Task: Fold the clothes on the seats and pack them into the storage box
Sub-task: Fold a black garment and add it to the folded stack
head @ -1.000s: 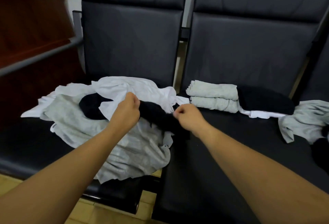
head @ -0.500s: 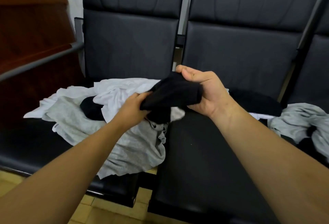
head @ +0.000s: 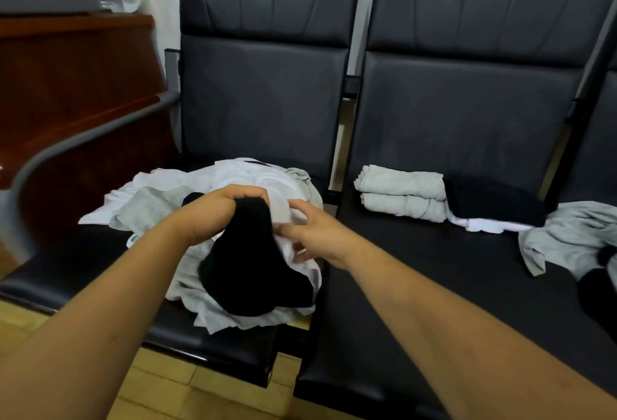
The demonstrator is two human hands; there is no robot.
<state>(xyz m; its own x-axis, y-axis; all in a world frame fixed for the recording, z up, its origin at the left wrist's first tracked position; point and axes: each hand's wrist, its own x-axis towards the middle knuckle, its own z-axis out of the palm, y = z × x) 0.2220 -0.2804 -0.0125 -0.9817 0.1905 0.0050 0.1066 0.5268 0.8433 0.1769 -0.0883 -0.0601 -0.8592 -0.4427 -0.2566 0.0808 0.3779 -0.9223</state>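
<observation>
Pile of white and grey clothes (head: 160, 199) sits on left seat (head: 83, 269). My left hand (head: 217, 216) clenches the top of a black garment (head: 253, 269), which hangs over the pile. Right hand (head: 317, 236) touches white cloth beside it, fingers curled; can't tell if it's pinching. Folded grey stack (head: 404, 196) on right seat (head: 434, 286).

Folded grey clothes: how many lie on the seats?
2: an upper one and a lower one beneath it, on the right seat beside a folded black garment. Others may be hidden.
</observation>
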